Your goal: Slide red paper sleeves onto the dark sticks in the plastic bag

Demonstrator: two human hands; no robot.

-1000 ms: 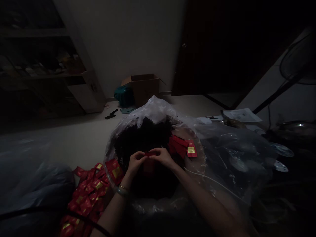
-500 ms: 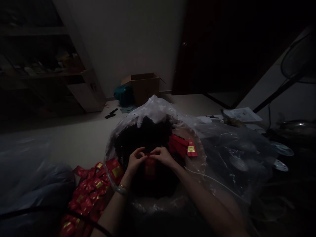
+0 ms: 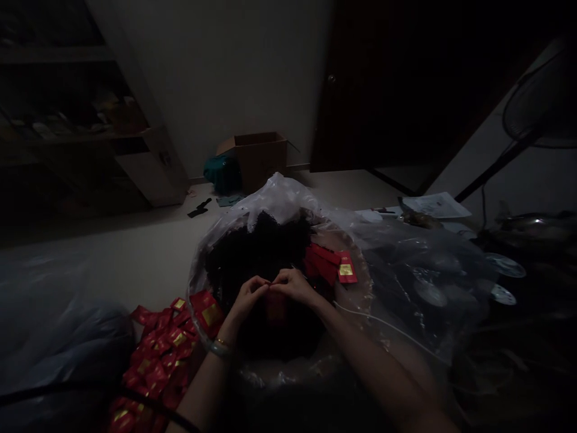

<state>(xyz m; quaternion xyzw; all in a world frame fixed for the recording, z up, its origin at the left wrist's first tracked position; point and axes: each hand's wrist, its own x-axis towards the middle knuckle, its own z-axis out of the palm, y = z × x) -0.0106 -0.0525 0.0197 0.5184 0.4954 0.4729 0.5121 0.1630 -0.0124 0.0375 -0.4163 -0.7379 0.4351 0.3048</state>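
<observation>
Between the fingertips of my left hand [image 3: 250,294] and my right hand [image 3: 294,285], the top edge of a small red packet [image 3: 276,308] is pinched; its body hangs down in shadow. Both hands are closed and nearly meet. Beneath and behind them lies a heap of dark loose stuff [image 3: 270,237], too dim to name, in a round container lined with clear plastic [image 3: 198,252]. Several red packets [image 3: 322,263] lie inside on the right, one with a gold label [image 3: 346,268]. Another red packet [image 3: 207,313] leans at the left rim.
A pile of red and gold packets [image 3: 157,361] lies to the left, beside a plastic-covered bundle [image 3: 85,355]. Clear plastic sheeting [image 3: 415,270] spreads right. A cardboard box [image 3: 261,159] stands by the wall, a fan [image 3: 536,102] at right. A white cord [image 3: 383,322] crosses the right side.
My fingertips have drawn closer together along the packet's top edge, covering more of it. The whole view has shifted slightly.
</observation>
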